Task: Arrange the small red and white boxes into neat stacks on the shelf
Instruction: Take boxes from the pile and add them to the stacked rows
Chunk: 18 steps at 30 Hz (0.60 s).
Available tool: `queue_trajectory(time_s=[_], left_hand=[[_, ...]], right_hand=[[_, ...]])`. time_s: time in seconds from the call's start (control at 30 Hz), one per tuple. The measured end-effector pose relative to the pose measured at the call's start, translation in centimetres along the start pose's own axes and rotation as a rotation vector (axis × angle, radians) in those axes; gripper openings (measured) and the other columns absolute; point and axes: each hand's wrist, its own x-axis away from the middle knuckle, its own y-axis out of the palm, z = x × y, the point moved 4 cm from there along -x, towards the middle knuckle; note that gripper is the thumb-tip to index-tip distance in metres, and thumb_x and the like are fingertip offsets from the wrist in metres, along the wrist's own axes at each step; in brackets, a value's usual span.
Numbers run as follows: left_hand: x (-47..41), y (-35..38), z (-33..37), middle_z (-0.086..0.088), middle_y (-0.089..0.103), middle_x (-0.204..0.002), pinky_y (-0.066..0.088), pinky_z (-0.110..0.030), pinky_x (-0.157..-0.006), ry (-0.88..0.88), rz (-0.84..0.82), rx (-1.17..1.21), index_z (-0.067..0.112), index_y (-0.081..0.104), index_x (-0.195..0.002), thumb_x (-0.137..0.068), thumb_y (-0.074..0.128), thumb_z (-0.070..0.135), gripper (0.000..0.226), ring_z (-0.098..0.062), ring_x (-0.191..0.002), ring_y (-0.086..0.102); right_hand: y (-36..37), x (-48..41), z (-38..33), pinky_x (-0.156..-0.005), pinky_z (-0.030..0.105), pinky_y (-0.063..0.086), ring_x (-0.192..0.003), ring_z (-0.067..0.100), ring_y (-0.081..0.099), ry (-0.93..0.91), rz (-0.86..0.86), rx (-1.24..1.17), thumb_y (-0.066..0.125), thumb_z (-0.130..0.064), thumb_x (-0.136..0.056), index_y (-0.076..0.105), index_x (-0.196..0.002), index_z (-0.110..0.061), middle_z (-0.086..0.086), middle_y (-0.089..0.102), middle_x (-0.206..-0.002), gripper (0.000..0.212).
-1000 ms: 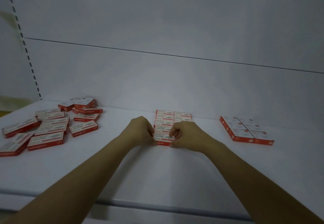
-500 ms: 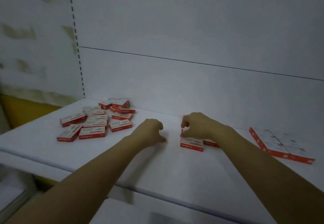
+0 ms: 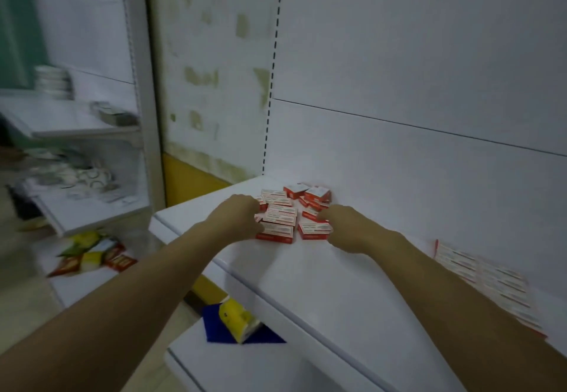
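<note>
Boxes (image 3: 280,218), small, red with white labelled tops, strewn loose at left end of shelf (image 3: 306,284) near back panel (image 3: 399,161). Left hand (image 3: 237,218) curled against pile's left edge, right hand (image 3: 346,229) touching front-right box (image 3: 314,229); actual hold unclear for both.

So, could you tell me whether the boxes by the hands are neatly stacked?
No, the loose boxes between the left hand and right hand lie scattered at odd angles.

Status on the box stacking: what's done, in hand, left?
Done: one flat, tidy block of boxes lies at the right of the shelf. In hand: left hand and right hand are at the loose pile near the shelf's left end; grip unclear. Left: that whole pile, boxes lying askew and overlapping.
</note>
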Motion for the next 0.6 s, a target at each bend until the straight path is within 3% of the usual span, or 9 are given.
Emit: queue_trajectory(time_s=[0.1,0.23,0.37,0.5,0.6], left_hand=[[-0.1,-0.2,-1.5,-0.008,0.067,-0.107,0.046,-0.028,-0.074,-0.045,0.014,0.003,0.008,0.065,-0.111,-0.088,0.058,0.029,0.031,-0.021,-0.094,0.061],[-0.3,-0.2,-2.7,-0.009,0.066,-0.110,0.049,-0.031,-0.082,-0.073,0.032,0.027,0.007,0.064,-0.112,-0.090,0.056,0.035,0.037,-0.022,-0.098,0.060],[-1.1,-0.2,-2.6,-0.007,0.066,-0.109,0.047,-0.028,-0.077,-0.078,0.035,0.028,0.008,0.064,-0.111,-0.089,0.057,0.035,0.035,-0.020,-0.095,0.059],[-1.9,-0.2,-0.9,-0.006,0.065,-0.111,0.046,-0.024,-0.074,-0.061,0.028,0.027,0.011,0.062,-0.116,-0.089,0.059,0.029,0.033,-0.018,-0.093,0.059],[-2.8,0.1,1.0,-0.009,0.066,-0.111,0.048,-0.030,-0.081,-0.009,0.030,0.041,0.009,0.063,-0.114,-0.087,0.061,0.028,0.033,-0.023,-0.097,0.060]], right_hand=[[0.7,-1.8,-0.1,-0.093,0.027,0.044,-0.115,0.022,0.053,-0.006,-0.032,0.008,0.051,-0.008,-0.089,0.048,-0.133,-0.017,0.007,0.053,-0.131,0.044],[1.8,-3.5,0.3,-0.100,0.030,0.042,-0.120,0.024,0.049,0.000,-0.077,0.068,0.047,-0.010,-0.091,0.045,-0.135,-0.018,0.007,0.050,-0.134,0.044],[3.2,-4.4,0.8,-0.105,0.035,0.036,-0.125,0.028,0.042,0.003,-0.138,0.157,0.047,-0.016,-0.091,0.046,-0.133,-0.020,0.006,0.049,-0.135,0.042],[3.2,-4.2,1.8,-0.102,0.038,0.036,-0.119,0.029,0.043,0.023,-0.197,0.167,0.046,-0.020,-0.088,0.050,-0.125,-0.017,0.007,0.052,-0.128,0.037],[2.3,-2.8,2.9,-0.096,0.031,0.038,-0.116,0.027,0.046,0.036,-0.196,0.087,0.050,-0.024,-0.090,0.049,-0.125,-0.015,0.007,0.050,-0.126,0.036]])
